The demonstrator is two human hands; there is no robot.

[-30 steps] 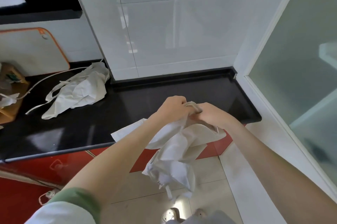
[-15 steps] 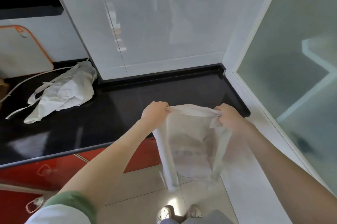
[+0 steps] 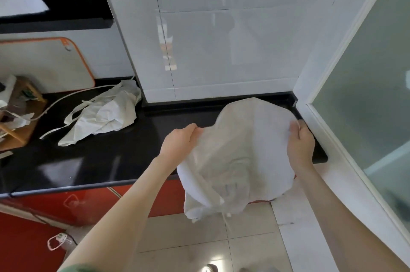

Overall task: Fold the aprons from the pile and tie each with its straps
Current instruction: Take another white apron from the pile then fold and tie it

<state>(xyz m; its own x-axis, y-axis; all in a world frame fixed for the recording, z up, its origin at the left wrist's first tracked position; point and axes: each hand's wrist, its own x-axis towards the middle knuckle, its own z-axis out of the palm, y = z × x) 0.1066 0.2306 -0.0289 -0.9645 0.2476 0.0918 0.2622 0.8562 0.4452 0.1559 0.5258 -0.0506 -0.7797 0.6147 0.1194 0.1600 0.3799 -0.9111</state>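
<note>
Apron first: my left hand has its fingers curled round the cloth's left edge and my right hand pinches the right edge, so both are gripping it. A second ago those hands were nearly touching, with the cloth bunched into a wad between them. Half a second ago they had drawn apart and it hung as a flat sheet in front of the red cabinet. Now the hands are wider still and pushed forward. The sheet has ballooned up and out, with its far edge over the right end of the black table near the tiled wall and its near part sagging past the table's front edge. A strap end dangles from the lower bunch toward the floor.

I read this as the shake-out: the cloth is opened and airborne, not yet laid down, with no fold made and no tie begun. Letting it settle flat on the table looks like the next move, and that trailing strap could get trapped underneath. Well apart to the left, the pile of remaining aprons lies rumpled on the table as before, its straps trailing toward the wooden rack.
</note>
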